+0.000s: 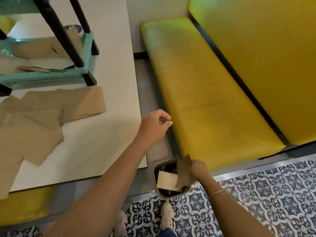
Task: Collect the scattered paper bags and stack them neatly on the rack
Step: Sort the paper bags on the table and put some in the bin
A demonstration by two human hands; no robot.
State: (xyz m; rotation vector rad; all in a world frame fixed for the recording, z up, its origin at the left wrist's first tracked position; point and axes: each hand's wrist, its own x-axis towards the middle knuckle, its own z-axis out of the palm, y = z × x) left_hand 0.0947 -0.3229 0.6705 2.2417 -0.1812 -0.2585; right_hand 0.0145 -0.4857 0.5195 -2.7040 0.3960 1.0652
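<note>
Several flat brown paper bags [42, 120] lie scattered on the white table [109, 69] at the left. A teal rack with black legs [85, 48] stands at the table's far left, and more brown bags [42, 48] lie on its lower shelf. My right hand [198, 170] grips a crumpled brown paper bag [183, 170] over a small grey bin [156, 175] on the floor. A lighter folded bag [166, 181] sticks out of that bin. My left hand [158, 124] hovers past the table's right edge, fingers curled, holding nothing.
A long yellow bench seat [205, 100] with a yellow backrest [265, 57] runs along the right. Blue and white patterned floor tiles [256, 194] lie below. My two shoes [166, 216] stand just before the bin. Another yellow seat [22, 207] shows at the lower left.
</note>
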